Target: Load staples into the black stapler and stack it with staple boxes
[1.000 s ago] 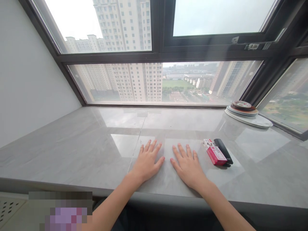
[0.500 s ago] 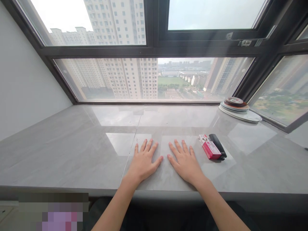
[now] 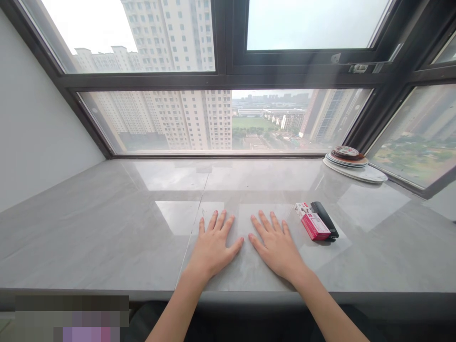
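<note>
Fingers point(image 3: 221, 221) of the left hand point(image 3: 213, 249) and right hand point(image 3: 276, 247) lie spread flat on the grey desk point(image 3: 107, 228), holding nothing. Just right of the right hand lies a red staple box point(image 3: 315, 226), touching a black stapler point(image 3: 325, 220); lifting it cleanly would mean gripping its free ends.

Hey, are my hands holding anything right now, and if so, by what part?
Nothing is held. The left hand and right hand lie flat, fingers spread, on the grey sill. The red box and black stapler lie untouched beside the right hand.
</note>
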The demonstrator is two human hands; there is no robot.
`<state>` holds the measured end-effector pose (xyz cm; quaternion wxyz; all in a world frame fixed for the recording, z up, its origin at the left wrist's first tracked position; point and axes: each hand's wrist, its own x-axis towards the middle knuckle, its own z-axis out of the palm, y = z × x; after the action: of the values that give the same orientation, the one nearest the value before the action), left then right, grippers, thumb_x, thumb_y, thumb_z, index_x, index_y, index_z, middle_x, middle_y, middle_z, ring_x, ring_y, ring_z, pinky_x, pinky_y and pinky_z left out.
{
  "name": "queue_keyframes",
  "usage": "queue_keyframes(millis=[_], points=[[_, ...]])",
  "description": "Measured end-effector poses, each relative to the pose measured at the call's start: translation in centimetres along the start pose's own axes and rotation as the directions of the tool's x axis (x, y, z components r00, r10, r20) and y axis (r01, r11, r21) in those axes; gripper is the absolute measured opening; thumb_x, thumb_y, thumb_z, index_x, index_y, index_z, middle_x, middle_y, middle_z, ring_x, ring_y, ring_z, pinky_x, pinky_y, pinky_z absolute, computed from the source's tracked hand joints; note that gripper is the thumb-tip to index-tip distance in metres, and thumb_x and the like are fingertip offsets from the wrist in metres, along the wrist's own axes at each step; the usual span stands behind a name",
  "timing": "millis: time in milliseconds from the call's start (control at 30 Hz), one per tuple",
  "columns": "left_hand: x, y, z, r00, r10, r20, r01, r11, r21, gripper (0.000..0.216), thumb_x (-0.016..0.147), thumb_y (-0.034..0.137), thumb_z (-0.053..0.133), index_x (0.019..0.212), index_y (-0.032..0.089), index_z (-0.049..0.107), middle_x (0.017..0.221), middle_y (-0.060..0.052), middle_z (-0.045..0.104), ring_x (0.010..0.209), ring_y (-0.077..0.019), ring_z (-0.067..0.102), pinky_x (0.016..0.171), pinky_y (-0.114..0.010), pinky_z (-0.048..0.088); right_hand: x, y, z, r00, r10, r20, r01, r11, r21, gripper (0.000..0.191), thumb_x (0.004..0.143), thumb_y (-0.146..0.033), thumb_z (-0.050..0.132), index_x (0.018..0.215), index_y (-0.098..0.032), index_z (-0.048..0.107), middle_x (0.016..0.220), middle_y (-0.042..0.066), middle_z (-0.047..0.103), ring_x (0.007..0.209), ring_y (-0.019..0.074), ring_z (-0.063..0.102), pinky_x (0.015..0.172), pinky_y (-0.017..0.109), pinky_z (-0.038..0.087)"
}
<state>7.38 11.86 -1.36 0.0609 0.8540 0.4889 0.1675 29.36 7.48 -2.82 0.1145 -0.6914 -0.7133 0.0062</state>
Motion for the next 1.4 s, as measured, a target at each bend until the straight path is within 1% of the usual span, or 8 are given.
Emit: queue_keyframes(millis=[300, 600, 967, 1167, 1400], points=[[-0.04, 0.00, -0.01, 1.000, -0.001, 0.008, 0.001, 1.000, 0.007, 0.071, 0.099, 0.069, 0.038, 0.161, 0.036, 0.032, 0.172, -0.003, 0.022, 0.160, -0.0343, 0.012, 0.127, -0.063, 0.007, -0.10, 0.05, 0.12, 1.000, -0.001, -0.004, 0.001, 1.000, -0.004, 0.065, 0.105, -0.059, 0.028, 0.166, -0.035, 0.025, 0.173, -0.001, 0.015, 0.160, 0.0350, 0.006, 0.126, 0.061, 0.007], [-0.23, 0.09, 0.00, 1.000, -0.027, 0.011, 0.026, 0.998, 0.061, 0.070, 0.099, 0.067, 0.041, 0.162, 0.038, 0.029, 0.172, -0.001, 0.023, 0.160, -0.0307, 0.013, 0.127, -0.064, 0.007, -0.12, 0.08, 0.15, 1.000, -0.002, 0.002, 0.002, 1.000, -0.029, 0.066, 0.105, -0.060, 0.026, 0.166, -0.034, 0.025, 0.174, 0.000, 0.014, 0.160, 0.0354, 0.007, 0.125, 0.061, 0.007], [-0.25, 0.06, 0.15, 0.999, -0.033, -0.008, 0.034, 0.995, 0.095, 0.069, 0.100, 0.068, 0.039, 0.162, 0.040, 0.030, 0.172, 0.001, 0.021, 0.160, -0.0330, 0.016, 0.126, -0.065, 0.012, 0.07, 0.12, 0.30, 1.000, 0.001, 0.002, -0.001, 1.000, -0.025, 0.066, 0.105, -0.061, 0.026, 0.166, -0.036, 0.024, 0.174, -0.001, 0.014, 0.160, 0.0356, 0.007, 0.125, 0.061, 0.008], [-0.18, 0.14, 0.16, 1.000, -0.031, 0.005, 0.030, 0.995, 0.100, 0.070, 0.100, 0.068, 0.038, 0.163, 0.039, 0.030, 0.172, 0.001, 0.023, 0.159, -0.0343, 0.016, 0.126, -0.066, 0.013, 0.07, 0.29, 0.37, 1.000, 0.013, 0.013, -0.013, 1.000, -0.016, 0.067, 0.105, -0.061, 0.027, 0.166, -0.035, 0.024, 0.174, -0.001, 0.013, 0.160, 0.0356, 0.005, 0.125, 0.061, 0.006], [-0.15, 0.30, 0.10, 1.000, -0.027, 0.010, 0.026, 0.996, 0.091, 0.070, 0.100, 0.069, 0.038, 0.162, 0.039, 0.031, 0.172, 0.000, 0.022, 0.160, -0.0320, 0.015, 0.126, -0.065, 0.012, -0.10, 0.45, 0.26, 1.000, 0.009, -0.003, -0.009, 1.000, 0.001, 0.066, 0.105, -0.062, 0.028, 0.165, -0.036, 0.027, 0.174, -0.002, 0.014, 0.160, 0.0349, 0.007, 0.125, 0.061, 0.008]])
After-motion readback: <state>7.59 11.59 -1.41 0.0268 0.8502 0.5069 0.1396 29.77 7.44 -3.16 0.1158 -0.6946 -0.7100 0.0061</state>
